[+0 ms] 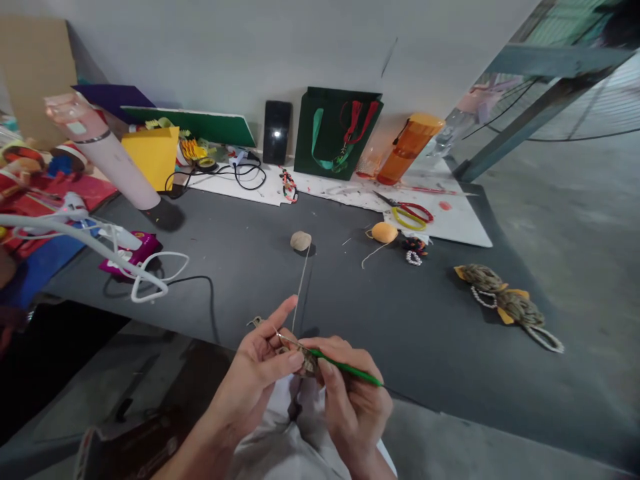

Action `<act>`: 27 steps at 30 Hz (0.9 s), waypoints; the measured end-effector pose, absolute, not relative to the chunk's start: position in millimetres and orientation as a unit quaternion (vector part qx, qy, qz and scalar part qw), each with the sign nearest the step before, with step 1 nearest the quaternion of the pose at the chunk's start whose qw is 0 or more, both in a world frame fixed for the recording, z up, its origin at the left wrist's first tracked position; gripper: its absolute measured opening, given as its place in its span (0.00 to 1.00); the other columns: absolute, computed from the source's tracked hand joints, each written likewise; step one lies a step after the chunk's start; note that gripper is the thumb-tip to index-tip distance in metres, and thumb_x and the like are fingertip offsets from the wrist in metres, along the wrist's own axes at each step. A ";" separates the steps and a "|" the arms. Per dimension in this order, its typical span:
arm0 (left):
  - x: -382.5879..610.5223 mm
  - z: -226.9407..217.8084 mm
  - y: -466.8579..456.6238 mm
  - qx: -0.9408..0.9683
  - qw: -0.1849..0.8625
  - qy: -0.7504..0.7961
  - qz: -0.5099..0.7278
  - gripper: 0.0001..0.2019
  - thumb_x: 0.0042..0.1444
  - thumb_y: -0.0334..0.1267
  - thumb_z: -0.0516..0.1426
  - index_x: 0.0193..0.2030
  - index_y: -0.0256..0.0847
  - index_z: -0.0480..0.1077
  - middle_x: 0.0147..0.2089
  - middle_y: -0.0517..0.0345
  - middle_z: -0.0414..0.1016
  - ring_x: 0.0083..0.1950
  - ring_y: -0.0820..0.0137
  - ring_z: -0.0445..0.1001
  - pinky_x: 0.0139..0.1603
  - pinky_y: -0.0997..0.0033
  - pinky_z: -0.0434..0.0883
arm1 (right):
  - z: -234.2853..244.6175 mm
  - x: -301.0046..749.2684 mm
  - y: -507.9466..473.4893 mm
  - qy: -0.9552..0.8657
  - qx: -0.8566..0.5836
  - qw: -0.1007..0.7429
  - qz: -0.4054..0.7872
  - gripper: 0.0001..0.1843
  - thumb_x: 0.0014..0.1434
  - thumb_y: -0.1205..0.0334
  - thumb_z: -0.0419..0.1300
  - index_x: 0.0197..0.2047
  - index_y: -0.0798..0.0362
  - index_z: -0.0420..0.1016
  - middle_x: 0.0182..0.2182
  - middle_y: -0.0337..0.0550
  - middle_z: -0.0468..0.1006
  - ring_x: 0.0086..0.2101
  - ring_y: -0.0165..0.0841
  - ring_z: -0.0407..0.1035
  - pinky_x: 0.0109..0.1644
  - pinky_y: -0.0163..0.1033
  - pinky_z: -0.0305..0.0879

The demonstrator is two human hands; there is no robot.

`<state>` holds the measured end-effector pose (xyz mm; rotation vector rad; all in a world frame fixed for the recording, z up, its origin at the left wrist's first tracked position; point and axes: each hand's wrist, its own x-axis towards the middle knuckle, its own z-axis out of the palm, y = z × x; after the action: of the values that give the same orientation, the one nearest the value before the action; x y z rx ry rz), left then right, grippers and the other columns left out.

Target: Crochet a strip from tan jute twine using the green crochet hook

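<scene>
At six o'clock, a crocheted piece (310,366), likely light, soft and best pinched at its edge, is clasped by the left hand (256,360); a green-handled hook (346,367) is gripped by the right hand (359,399). Yarn (302,287) is stretched to a ball (301,241) at twelve o'clock. On the green bag (335,127) beyond, no writing is legible.

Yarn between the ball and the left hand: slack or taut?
Taut: the yarn runs straight from the ball to the left hand.

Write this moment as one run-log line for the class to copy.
left hand: pinching brown yarn piece | right hand: gripping green-handled hook | strand: running to tan ball on table
</scene>
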<state>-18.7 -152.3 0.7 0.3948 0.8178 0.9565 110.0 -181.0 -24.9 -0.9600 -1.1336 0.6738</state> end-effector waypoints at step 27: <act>-27.2 -0.3 -154.1 0.331 0.685 0.484 0.433 0.32 0.46 0.35 0.70 0.62 0.44 0.75 0.33 0.60 0.79 0.40 0.71 0.74 0.51 0.69 0.71 | -27.5 111.0 -166.1 -0.279 -0.397 0.648 0.587 0.09 0.59 0.53 0.70 0.36 0.49 0.79 0.29 0.40 0.84 0.27 0.32 0.78 0.30 0.34 0.75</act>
<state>-27.2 -154.1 -0.3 0.7416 1.0849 0.9703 111.0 -166.1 -27.5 -0.9026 -0.6336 1.3355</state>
